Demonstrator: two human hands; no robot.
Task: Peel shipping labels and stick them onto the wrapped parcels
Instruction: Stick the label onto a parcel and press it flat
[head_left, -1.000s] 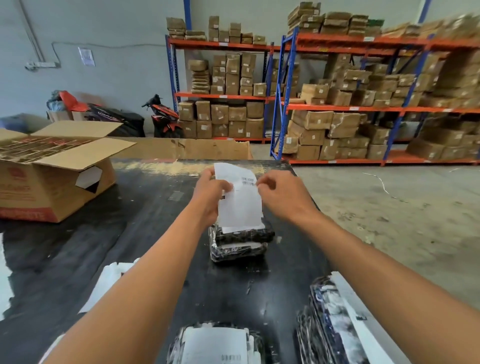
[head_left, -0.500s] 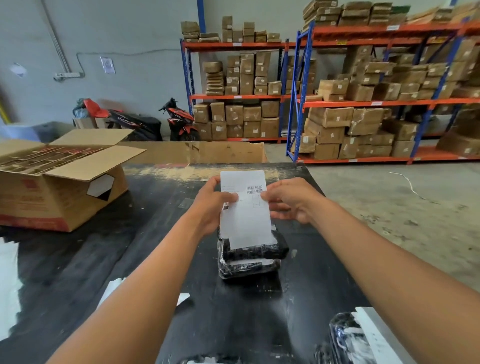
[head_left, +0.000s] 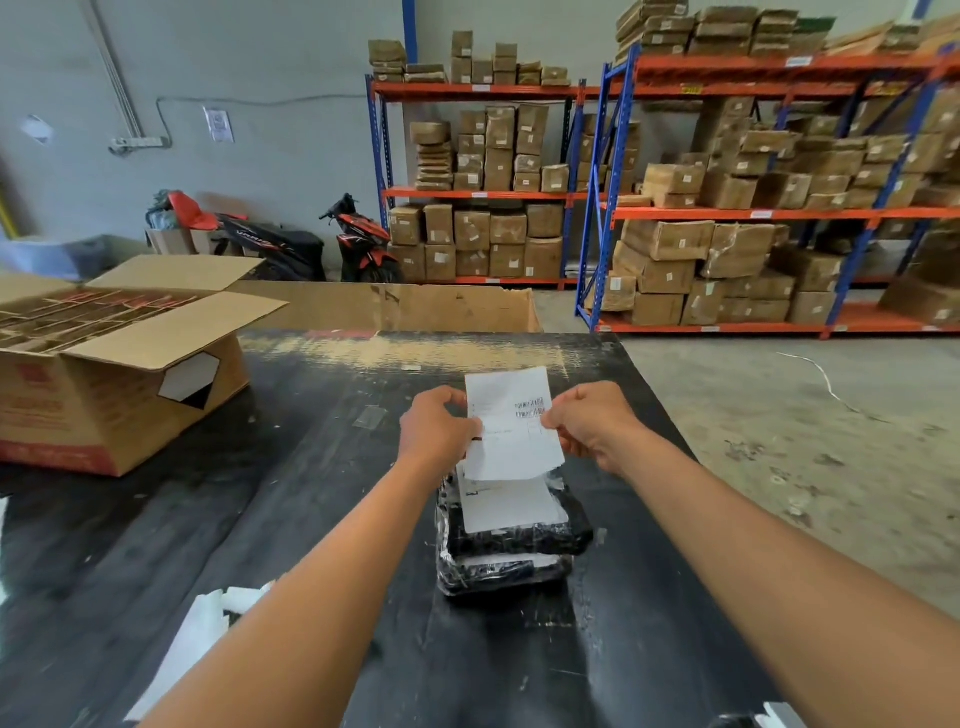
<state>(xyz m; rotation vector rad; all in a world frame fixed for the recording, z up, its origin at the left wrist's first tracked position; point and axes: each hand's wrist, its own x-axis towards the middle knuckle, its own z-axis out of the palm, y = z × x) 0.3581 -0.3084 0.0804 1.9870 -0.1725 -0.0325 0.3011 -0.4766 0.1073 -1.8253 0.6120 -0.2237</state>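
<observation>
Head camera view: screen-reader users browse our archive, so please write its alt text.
A person's left hand and right hand pinch a white shipping label by its side edges above two stacked black wrapped parcels on a black table; the top parcel already carries a second label. An open cardboard box stands at left, shelves of cartons behind.

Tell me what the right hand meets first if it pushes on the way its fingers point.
The label the right hand pinches; past it, probably the left hand on the opposite edge.
</observation>
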